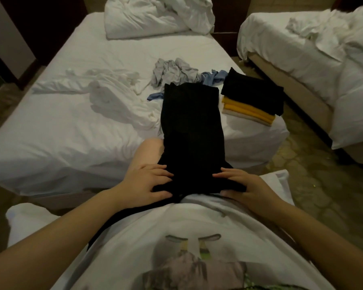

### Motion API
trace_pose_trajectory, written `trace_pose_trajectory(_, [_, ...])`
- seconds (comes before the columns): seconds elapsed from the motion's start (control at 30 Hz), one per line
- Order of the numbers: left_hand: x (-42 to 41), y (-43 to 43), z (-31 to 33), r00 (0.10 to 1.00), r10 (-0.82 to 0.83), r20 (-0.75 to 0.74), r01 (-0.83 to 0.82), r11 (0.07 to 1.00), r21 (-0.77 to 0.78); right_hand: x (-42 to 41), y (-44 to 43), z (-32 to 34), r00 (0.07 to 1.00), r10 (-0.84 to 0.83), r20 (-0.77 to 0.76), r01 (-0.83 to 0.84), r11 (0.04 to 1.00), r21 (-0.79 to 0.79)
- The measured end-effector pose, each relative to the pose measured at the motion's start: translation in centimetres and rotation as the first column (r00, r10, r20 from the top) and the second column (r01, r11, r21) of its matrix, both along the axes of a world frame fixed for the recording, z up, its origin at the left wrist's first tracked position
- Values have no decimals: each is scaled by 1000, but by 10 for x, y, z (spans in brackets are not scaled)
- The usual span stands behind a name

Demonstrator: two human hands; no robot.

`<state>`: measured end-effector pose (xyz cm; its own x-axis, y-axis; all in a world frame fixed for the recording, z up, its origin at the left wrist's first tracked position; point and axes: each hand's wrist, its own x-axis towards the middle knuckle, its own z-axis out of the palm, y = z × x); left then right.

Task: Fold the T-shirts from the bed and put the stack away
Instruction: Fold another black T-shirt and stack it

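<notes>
While the big white bed already has a neat pile on it, the job looks about half done, I think. At 10 o'clock lies some crumpled white cloth. It may be a shirt, and it is not folded yet.

In the middle, the long black T-shirt is folded into a narrow strip that runs from the bed down toward the person. It probably needs folding across next.

At 1 o'clock, near the bed's corner, sits the stack of folded shirts, with black on top, yellow under it and cream at the bottom. At 12 o'clock, just behind the strip, a crumpled grey shirt and a crumpled blue shirt wait their turn.

The left hand and the right hand each pinch the near end of the black T-shirt, with fingers flat on top and the thumb at the edge. Nothing is put away yet.
</notes>
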<state>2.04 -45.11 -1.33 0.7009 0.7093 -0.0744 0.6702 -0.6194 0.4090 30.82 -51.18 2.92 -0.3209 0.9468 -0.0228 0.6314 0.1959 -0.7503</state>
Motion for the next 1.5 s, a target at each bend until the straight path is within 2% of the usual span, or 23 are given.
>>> trace_pose_trajectory(0.1, [0,-1,4,999,29,31,-28,999,-40,-2,8,3,984,-110,-137,90,985,-145])
trace_pose_trajectory(0.23, [8,-3,11,998,21,-57,-20,1000,18,-5,18,13,926,-325,-192,240,900,-365])
trace_pose_trajectory(0.33, [14,3,4,996,77,55,-80,995,52,-3,25,16,896,-385,-223,266,866,-424])
trace_pose_trajectory(0.4, [13,8,-1,988,82,128,-85,996,21,-1,25,15,882,-401,-249,264,856,-445])
trace_pose_trajectory(0.57, [7,10,3,940,161,302,-105,975,-194,7,21,14,870,-406,-279,239,843,-482])
trace_pose_trajectory(0.67, [5,12,20,918,201,341,-109,956,-272,10,29,31,924,-304,-231,159,856,-491])
trace_pose_trajectory(0.77, [2,18,36,919,211,332,-86,931,-354,10,36,54,977,-139,-163,36,856,-517])
trace_pose_trajectory(0.87, [0,27,38,924,214,317,-60,900,-433,13,41,67,985,-53,-164,-45,840,-541])
trace_pose_trajectory(0.97, [0,34,33,948,226,224,-93,870,-484,18,45,69,986,3,-167,-95,833,-545])
trace_pose_trajectory(1.1, [5,43,39,946,271,178,-122,805,-581,26,58,66,985,10,-175,-105,832,-544])
trace_pose_trajectory(1.23, [10,75,51,931,233,279,-22,803,-596,38,92,63,976,-110,-186,-7,845,-535])
trace_pose_trajectory(1.33, [14,108,66,919,300,255,-26,693,-721,46,131,62,979,-147,-140,57,861,-506])
trace_pose_trajectory(1.5, [26,171,62,892,396,216,38,411,-911,58,211,60,989,-104,-108,40,875,-482])
